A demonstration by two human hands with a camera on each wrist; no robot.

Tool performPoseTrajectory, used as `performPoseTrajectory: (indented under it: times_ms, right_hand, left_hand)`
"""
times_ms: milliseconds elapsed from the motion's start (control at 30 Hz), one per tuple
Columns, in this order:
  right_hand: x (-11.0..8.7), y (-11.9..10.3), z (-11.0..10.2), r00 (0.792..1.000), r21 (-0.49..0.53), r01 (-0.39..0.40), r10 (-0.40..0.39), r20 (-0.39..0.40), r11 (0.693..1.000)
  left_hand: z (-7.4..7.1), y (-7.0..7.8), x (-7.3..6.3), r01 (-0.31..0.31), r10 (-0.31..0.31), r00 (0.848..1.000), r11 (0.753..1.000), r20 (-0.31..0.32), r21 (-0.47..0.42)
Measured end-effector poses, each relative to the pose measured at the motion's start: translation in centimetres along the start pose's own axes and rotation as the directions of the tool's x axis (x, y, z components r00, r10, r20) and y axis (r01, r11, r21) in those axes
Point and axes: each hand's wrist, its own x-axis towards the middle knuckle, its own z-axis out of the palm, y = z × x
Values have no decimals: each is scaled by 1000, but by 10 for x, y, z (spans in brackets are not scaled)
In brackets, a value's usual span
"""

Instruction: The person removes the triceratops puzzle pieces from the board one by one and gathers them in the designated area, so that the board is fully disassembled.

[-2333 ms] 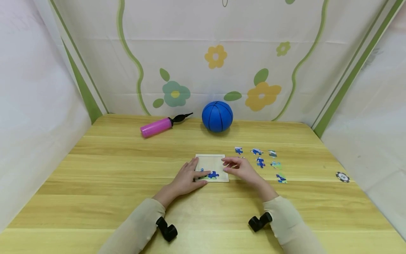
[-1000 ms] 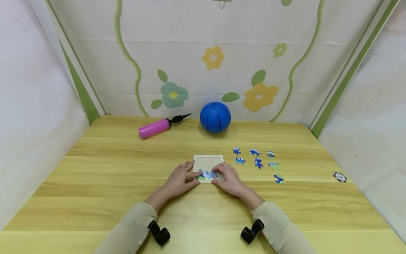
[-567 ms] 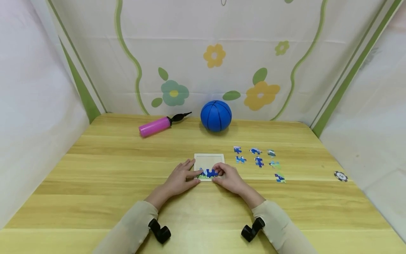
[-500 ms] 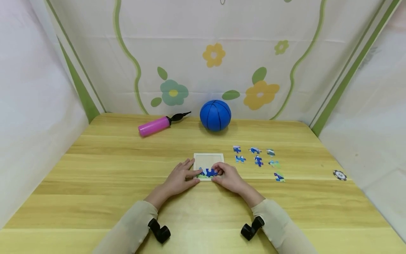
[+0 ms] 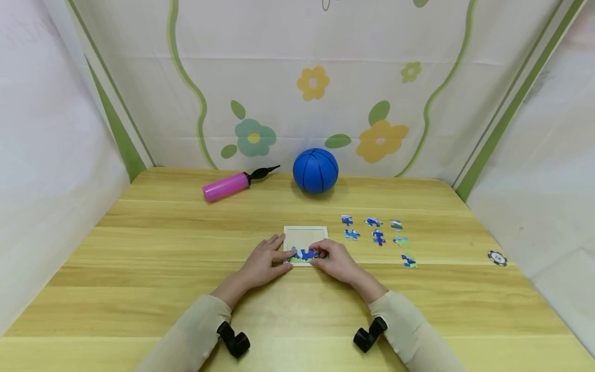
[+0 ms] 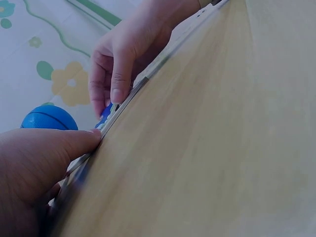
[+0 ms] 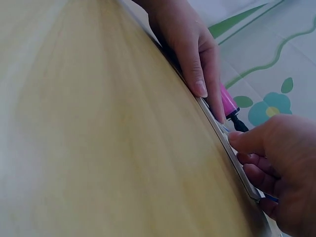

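A small light wooden puzzle tray [image 5: 306, 227] lies on the table in front of me, with puzzle pieces along its near side. My left hand [image 5: 262, 263] rests at the tray's left edge, its straight index finger touching the puzzle piece [image 5: 294, 259] in the near left corner and its thumb at the near rim. My right hand [image 5: 337, 262] pinches a dark blue puzzle piece [image 5: 307, 254] beside it, thumb low and index finger above. In the left wrist view this blue piece [image 6: 104, 116] shows just beyond the rim under the right fingertips. The right fingers partly hide its right end.
Several loose puzzle pieces [image 5: 378, 237] lie in rough rows to the right of the tray. A blue ball [image 5: 315, 171] and a pink hand pump [image 5: 226, 187] are at the back. A round chip [image 5: 498, 258] lies far right.
From beside the tray's right edge, my right hand has moved left and down onto the blue piece, uncovering a loose piece behind it. My left hand stays at the left edge.
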Motion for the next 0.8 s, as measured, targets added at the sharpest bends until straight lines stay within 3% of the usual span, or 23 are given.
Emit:
performPoseTrajectory:
  times_ms: [167, 333, 800]
  right_hand:
    - [-1, -2, -8, 999, -2, -31, 31, 6, 1000]
    - [-10, -3, -30, 1000, 34, -17, 18, -16, 999]
    - [-63, 44, -102, 993, -3, -21, 21, -118, 1000]
  left_hand:
    - [0, 0, 0, 8, -8, 1000, 1000, 4, -3]
    - [-1, 1, 0, 2, -2, 1000, 1000, 4, -26]
    - [0, -1, -1, -14, 13, 1000, 999, -16, -43]
